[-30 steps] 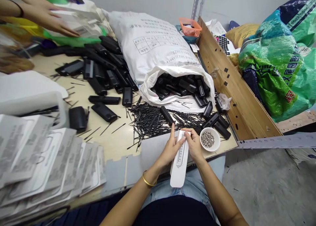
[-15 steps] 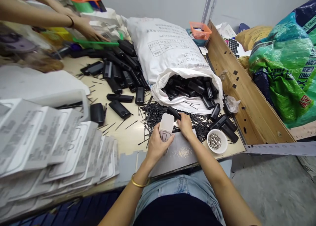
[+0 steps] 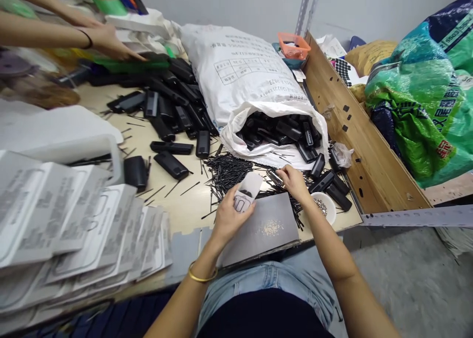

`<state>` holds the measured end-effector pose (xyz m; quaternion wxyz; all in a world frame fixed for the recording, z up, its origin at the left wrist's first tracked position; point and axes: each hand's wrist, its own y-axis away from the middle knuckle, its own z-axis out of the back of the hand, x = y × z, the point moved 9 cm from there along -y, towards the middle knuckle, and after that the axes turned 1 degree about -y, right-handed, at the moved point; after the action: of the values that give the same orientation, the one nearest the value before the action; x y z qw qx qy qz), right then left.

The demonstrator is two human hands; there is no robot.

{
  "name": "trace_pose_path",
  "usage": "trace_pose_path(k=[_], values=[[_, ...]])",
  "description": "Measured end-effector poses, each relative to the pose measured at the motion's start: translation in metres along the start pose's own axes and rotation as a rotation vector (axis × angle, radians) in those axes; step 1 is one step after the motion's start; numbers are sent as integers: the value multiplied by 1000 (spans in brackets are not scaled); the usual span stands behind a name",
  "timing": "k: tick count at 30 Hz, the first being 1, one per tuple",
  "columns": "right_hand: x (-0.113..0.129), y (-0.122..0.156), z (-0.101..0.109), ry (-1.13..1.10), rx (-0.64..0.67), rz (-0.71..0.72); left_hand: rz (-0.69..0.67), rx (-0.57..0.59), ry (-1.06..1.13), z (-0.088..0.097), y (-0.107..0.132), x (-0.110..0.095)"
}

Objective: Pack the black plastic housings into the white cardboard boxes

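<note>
My left hand (image 3: 228, 216) is closed round a white blister card (image 3: 247, 192) and holds it upright over a grey sheet (image 3: 271, 227) on the table. My right hand (image 3: 294, 179) reaches over the heap of thin black pins (image 3: 232, 173), fingers pinched at the pins; what they hold is too small to make out. A small white bowl of metal bits (image 3: 323, 206) sits just right of my right wrist. Black plastic cases (image 3: 173, 164) lie scattered on the table and spill from the mouth of a white sack (image 3: 244, 77).
Stacks of printed white cards (image 3: 74, 219) cover the left of the table. Another person's hands (image 3: 107, 42) work at the far left over green and clear packs. A wooden board (image 3: 351, 131) walls the right edge; green bags (image 3: 417, 96) lie beyond it. An orange basket (image 3: 293, 45) stands at the back.
The white card left both hands' joint grip and stays in my left hand, raised upright. My right hand moved up and right into the black pins.
</note>
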<state>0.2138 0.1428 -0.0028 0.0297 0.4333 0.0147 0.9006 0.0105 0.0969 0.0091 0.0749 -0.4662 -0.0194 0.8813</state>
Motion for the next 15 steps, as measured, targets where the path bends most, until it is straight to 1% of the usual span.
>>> trace_pose_path(k=[2,3,5,7,10,11,12,14,15], values=[[-17,-9,-12,206,-5,-58,53,-40,44,9,2,7],[-24,-12,-17,265,10,-65,67,-32,46,10,3,9],[-33,-15,-23,275,30,-52,77,-11,37,8,4,8],[-38,-15,-21,239,23,-32,64,-12,31,4,2,4],[-41,-11,-6,187,-14,-22,24,-22,22,-2,-2,-4],[-40,-9,2,120,-39,-31,12,-18,14,-4,-3,-7],[-38,-6,10,0,-68,-44,3,-12,4,-6,-4,-9],[-28,2,24,-360,-129,-54,-14,0,-20,-9,-5,-12],[-20,8,30,-555,-167,-41,-23,8,-31,-11,-5,-15]])
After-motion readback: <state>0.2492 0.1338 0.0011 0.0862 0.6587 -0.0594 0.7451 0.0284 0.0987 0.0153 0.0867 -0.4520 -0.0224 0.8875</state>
